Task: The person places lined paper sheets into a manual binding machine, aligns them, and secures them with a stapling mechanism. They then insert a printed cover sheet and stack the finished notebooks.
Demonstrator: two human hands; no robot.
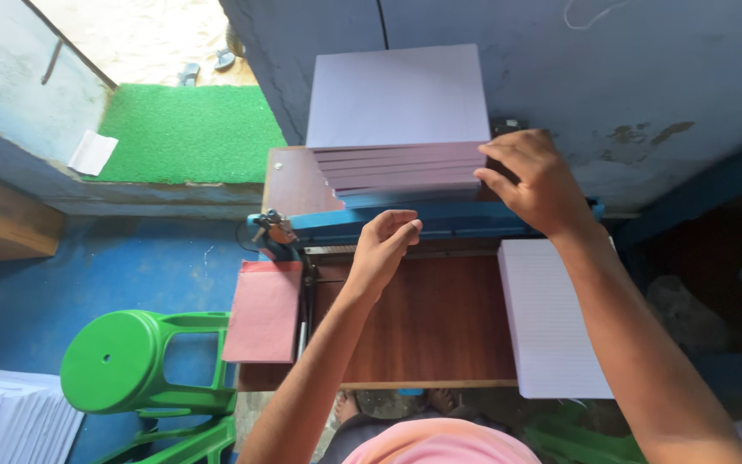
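A brown wooden worktable (422,326) is standing against a blue-grey plastered wall (646,69), with a blue metal machine bar (405,222) running across its far part; a blue floor (139,266) is lying to the left, and beyond it a green mat (186,133) is sitting in a doorway at far left. A green plastic stool (130,361) is standing left of the table, with a heap of white sheets (6,417) showing at the near left corner. The stack of pale lilac paper bundles (401,167) is resting on the far side of the table, behind the blue bar, its top sheet lying flat and its layered edges facing the person. The right hand (536,182) is pressing against the right end of this stack, fingers curled round the corner and gripping the edge of the bundles. The left hand (386,247) is hovering just near of the stack, over the blue bar, fingers bent loosely inward and thumb meeting them; whether it is pinching anything cannot be told. A pile of white ruled paper (551,318) is lying on the right side of the table, under the right forearm. A reddish-pink card (264,311) is lying at the left edge of the table, overhanging it slightly. No containers are showing in view
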